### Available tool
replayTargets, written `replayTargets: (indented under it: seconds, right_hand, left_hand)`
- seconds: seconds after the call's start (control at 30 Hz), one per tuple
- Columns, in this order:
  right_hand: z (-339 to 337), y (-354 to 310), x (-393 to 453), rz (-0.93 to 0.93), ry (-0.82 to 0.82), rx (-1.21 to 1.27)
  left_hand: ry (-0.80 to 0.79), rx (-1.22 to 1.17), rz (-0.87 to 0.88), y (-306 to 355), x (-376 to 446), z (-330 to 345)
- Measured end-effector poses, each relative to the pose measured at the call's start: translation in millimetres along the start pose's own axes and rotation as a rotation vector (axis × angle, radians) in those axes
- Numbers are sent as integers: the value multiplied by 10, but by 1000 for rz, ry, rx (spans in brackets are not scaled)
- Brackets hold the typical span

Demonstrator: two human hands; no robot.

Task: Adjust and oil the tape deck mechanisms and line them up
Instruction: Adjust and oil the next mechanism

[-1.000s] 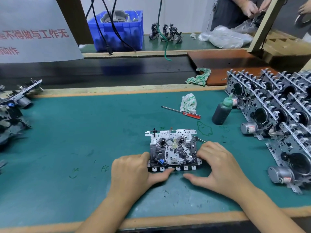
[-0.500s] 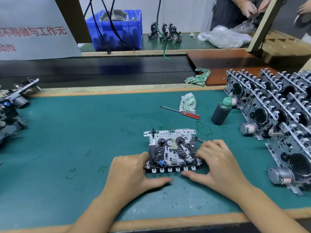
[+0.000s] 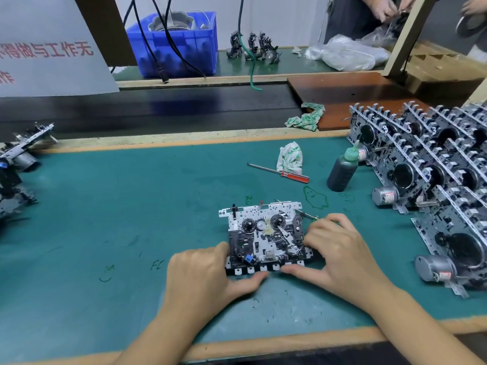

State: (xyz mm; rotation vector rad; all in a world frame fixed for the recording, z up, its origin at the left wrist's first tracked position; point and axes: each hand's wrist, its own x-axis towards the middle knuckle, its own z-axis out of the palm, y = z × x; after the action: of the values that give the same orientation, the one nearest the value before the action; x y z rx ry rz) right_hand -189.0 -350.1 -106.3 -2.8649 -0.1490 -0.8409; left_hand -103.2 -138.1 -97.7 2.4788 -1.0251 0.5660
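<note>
- green bench mat [image 3: 131,206] is filling the view, with a dark conveyor strip running behind it.
- i am pinching the tape deck mechanism [image 3: 264,233] from both sides: left hand [image 3: 200,275] curling its fingers against the left edge, thumb lying along the front row of tabs; right hand [image 3: 340,248] curling over the right edge, thumb meeting the front too.
- it is lying flat on the mat, near the front middle, reels facing up.
- i am judging it light and stiff, a stamped metal plate, but carrying exposed springs, levers and small plastic parts that look easy to bend; the edges look sharp and, once oiled, probably slippery.
- i am thinking the safe hold is the outer frame and the tab row, never the reel hubs or linkages.
- oil bottle [image 3: 342,171] is standing to the right, just beside the rows of finished decks [image 3: 434,180]; the red-handled screwdriver [image 3: 279,173] and a rag [image 3: 290,156] are lying behind the unit.
</note>
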Motion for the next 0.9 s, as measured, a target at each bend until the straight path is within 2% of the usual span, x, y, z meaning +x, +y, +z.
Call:
replayTargets:
  seconds: [0.17, 0.37, 0.53, 0.67, 0.9]
  right_hand:
    - [-33, 21, -9, -14, -70, 92]
    - [-19, -20, -30, 22, -37, 44]
    - [-12, -24, -33, 47, -26, 47]
    - [-32, 3, -32, 6, -65, 118]
    - [-24, 14, -18, -4, -47, 112]
  left_hand:
    - [6, -10, -34, -11, 24, 13]
    - [-125, -123, 150, -198, 19, -46]
    - [-97, -114, 196, -219, 21, -20]
    - [-67, -114, 183, -200, -11, -16]
    - [-121, -160, 137, -161, -4, -46]
